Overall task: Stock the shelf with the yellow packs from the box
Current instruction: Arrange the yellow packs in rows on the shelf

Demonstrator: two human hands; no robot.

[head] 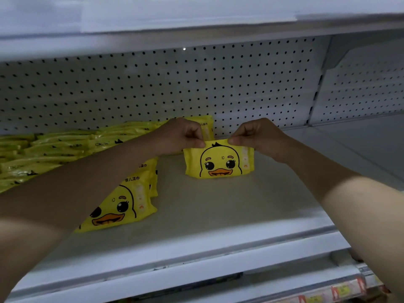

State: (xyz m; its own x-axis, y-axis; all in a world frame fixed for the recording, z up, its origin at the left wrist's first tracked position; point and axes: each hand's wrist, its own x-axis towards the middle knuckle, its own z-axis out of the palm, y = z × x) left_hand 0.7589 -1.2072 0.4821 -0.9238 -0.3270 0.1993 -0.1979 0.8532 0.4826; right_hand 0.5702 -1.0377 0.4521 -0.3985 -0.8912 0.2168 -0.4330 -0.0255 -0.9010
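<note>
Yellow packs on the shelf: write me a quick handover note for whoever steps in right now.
Left hand and right hand both pinch the top edge of one yellow pack, which stands upright on the shelf.
Done: upright packs in a row to its left, flat packs piled at far left.
Left: let go of this pack, then fill the bare right side. The box is out of view.
</note>
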